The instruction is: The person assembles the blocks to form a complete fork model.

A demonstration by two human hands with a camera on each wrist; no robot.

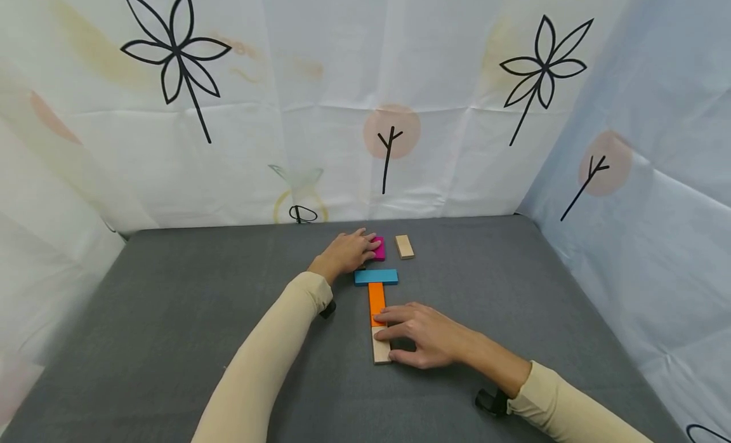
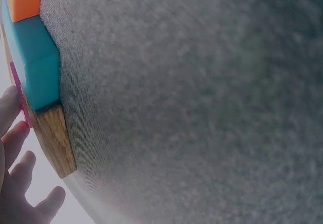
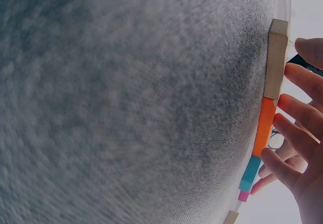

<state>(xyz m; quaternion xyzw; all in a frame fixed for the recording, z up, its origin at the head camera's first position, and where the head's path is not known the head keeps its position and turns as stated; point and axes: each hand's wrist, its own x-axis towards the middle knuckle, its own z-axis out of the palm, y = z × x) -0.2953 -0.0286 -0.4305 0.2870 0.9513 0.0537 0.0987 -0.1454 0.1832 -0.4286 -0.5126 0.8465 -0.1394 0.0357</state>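
Observation:
My left hand [image 1: 347,251] reaches to the far part of the table, its fingers over the left side of a pink block [image 1: 379,249]. Partly under that hand lies a brown wooden block [image 2: 54,141], beside a blue block [image 1: 375,277] set crosswise. From the blue block an orange block [image 1: 376,302] runs toward me, end to end with a pale wooden block [image 1: 381,349]. My right hand [image 1: 425,335] has its fingers spread, fingertips at the orange and pale blocks and the thumb by the pale block's near right side.
Another pale wooden block [image 1: 404,247] lies apart, right of the pink one. Grey cloth covers the table [image 1: 188,316]. White printed sheets [image 1: 337,68] stand along its back and sides.

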